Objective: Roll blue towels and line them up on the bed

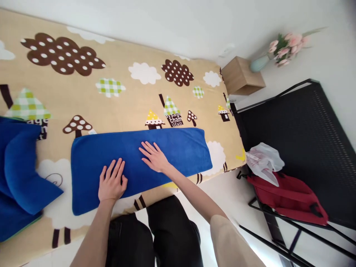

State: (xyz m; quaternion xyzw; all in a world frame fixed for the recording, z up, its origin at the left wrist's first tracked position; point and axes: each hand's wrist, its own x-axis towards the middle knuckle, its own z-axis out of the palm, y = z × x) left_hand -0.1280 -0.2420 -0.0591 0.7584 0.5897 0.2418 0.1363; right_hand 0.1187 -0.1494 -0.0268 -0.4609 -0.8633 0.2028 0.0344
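Note:
A blue towel (pixel 178 148), folded into a long strip, lies flat along the front of a bed with a tan patterned sheet (pixel 125 107). My left hand (pixel 111 180) rests palm down on the towel's left half, near its front edge, fingers stretched out. Further right, my right hand (pixel 154 157) also lies flat on the cloth with its fingers spread. Neither hand grips anything. A small white tag (pixel 92 131) pokes out at the towel's back left edge. More blue cloth (pixel 20 174) sits loosely bunched at the far left, partly cut off by the frame.
A black metal rack (pixel 294 122) stands right of the bed, holding a red bag (pixel 289 198) and a white plastic bag (pixel 265 159). On the wall, a wooden box shelf (pixel 241 76) carries a vase (pixel 259 63) of pink flowers. White wall runs behind the bed.

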